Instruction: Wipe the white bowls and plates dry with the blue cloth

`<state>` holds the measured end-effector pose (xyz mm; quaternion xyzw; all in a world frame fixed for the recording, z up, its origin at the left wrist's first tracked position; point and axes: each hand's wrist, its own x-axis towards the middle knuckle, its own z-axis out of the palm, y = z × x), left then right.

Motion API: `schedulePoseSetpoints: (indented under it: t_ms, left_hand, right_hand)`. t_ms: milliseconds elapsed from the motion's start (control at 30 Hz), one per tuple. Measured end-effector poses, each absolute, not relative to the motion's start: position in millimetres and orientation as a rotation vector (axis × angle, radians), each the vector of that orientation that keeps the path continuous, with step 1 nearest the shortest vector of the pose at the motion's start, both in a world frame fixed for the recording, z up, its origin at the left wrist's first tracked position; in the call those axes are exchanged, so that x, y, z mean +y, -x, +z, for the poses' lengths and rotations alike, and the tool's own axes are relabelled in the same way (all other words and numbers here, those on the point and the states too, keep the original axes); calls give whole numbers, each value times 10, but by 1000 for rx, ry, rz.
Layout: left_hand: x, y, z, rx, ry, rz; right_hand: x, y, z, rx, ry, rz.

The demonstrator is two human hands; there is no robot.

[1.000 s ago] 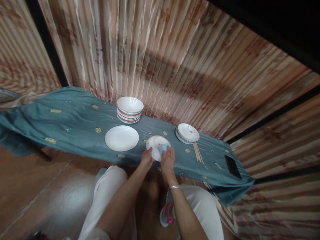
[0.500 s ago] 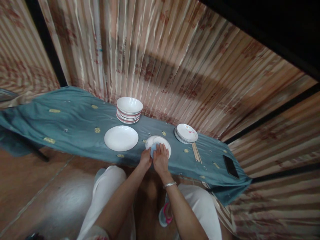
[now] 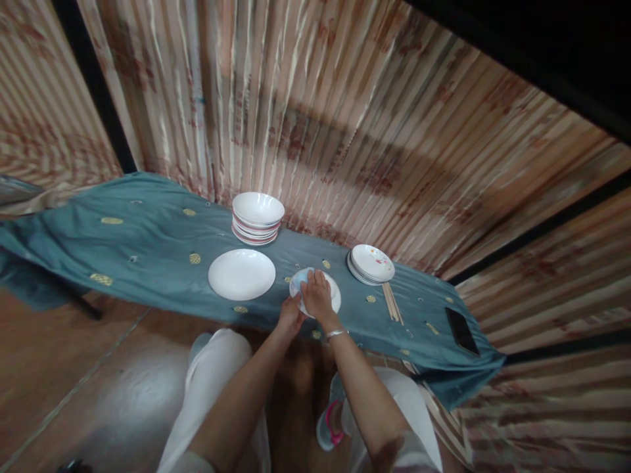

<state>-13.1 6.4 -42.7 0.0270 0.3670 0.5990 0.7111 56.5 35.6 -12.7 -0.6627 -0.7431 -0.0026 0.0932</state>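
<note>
In the head view, a small white plate (image 3: 336,298) is at the table's near edge, in front of me. My left hand (image 3: 292,314) grips its near left rim, thumb on top. Across the plate lies my right hand (image 3: 318,295), fingers bent over a light blue cloth (image 3: 298,278) that is pressed against the plate's surface. Part of the cloth is hidden under the fingers. A larger oval white plate (image 3: 241,274) sits to the left of both hands.
Behind the oval plate stands a stack of white bowls (image 3: 257,210) with red bands. To the right are stacked floral plates (image 3: 372,263), several chopsticks (image 3: 392,303) and a black phone (image 3: 461,330). A green cloth covers the table (image 3: 158,249); a striped curtain (image 3: 305,131) hangs behind.
My right hand has slid up over the small plate, and the cloth has spread towards its far left side. My left hand stays at the near rim.
</note>
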Motion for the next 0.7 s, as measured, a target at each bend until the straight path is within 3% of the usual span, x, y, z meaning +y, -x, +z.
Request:
schedulePoseSetpoints:
  t_ms: [700]
  left_hand:
    - [47,123,-311,860,4,1341]
  right_hand:
    - [898,-822,-152,-2095,2029,-34]
